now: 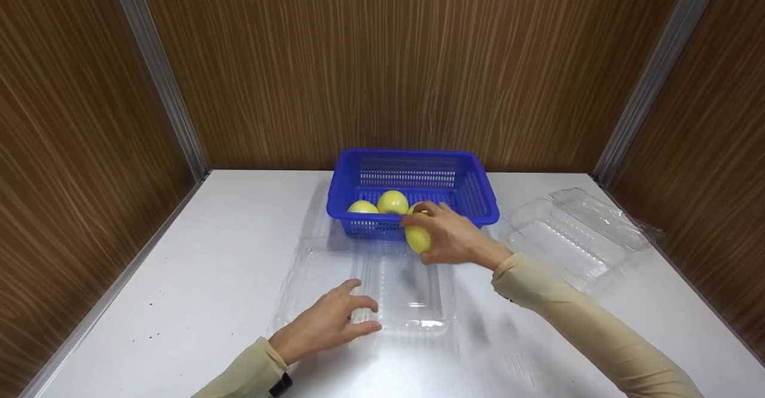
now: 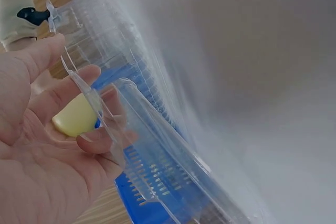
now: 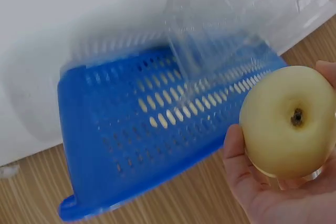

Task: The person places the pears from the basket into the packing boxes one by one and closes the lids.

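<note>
My right hand (image 1: 457,236) grips a yellow apple (image 1: 418,239) at the front rim of a blue basket (image 1: 339,186). In the right wrist view, the apple (image 3: 273,121) shows its dark dimpled end, with fingers curled about it. Inside the basket sit more yellow apples (image 1: 392,202), one partly hidden behind my right hand. A clear plastic clamshell box (image 1: 397,290) lies open in front of the basket. My left hand (image 1: 326,320) is over its near left part, fingers spread and loosely bent, holding nothing. The left wrist view has those fingertips right at the box's clear edge (image 2: 107,121).
Another clear plastic box (image 1: 559,242) lies open on the right of the white table (image 1: 197,266). Wood-grain panels (image 1: 382,69) with metal corner posts (image 1: 161,69) enclose the table at the back and both sides.
</note>
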`<state>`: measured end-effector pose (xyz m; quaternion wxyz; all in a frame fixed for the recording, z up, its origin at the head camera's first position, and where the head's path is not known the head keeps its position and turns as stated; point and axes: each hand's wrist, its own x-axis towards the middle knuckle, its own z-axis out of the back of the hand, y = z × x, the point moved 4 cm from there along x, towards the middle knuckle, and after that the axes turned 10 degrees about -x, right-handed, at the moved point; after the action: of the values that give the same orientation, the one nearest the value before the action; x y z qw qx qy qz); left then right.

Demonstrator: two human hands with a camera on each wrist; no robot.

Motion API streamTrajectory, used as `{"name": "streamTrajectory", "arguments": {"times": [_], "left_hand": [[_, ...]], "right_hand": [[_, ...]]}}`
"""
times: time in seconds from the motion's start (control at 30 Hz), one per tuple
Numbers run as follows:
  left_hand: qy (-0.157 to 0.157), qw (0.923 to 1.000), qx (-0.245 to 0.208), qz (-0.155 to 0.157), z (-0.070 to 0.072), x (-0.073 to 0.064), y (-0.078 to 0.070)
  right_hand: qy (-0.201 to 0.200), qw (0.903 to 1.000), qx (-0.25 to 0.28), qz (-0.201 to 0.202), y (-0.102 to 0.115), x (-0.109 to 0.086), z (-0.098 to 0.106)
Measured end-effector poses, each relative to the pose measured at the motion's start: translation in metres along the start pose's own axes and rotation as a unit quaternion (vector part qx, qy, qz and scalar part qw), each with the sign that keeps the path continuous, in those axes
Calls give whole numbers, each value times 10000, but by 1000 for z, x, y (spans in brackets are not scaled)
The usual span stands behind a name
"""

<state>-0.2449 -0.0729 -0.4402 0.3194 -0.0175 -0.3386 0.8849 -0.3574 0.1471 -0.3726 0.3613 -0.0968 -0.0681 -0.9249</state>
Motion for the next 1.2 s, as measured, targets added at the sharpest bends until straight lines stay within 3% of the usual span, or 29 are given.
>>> {"name": "streamTrajectory", "arguments": {"times": [0.23,0.43,0.53,0.7,0.83,1.07,1.2], "left_hand": [[-22,10000,48,60,1,1,0],[-36,9999,124,85,1,2,-2],[-49,9999,140,75,0,3,-2],[-140,9999,75,23,-1,3,-1],[-180,9998,48,-4,-1,3,-1],[-107,9999,-4,80,0,3,-1],[-77,9999,-6,138,0,2,-1]], "right_hand": [[420,9970,213,615,14,-12,-19],[842,9864,585,1285,28,-21,-32],[1155,9803,750,1419,33,-26,-39],[1740,9730,981,1155,35,-31,-49],[1955,9664,1264,1089,35,-32,-52],[2560,9392,2107,892,35,-32,-54],[2726,9332,2212,768,33,-33,-53]]}}
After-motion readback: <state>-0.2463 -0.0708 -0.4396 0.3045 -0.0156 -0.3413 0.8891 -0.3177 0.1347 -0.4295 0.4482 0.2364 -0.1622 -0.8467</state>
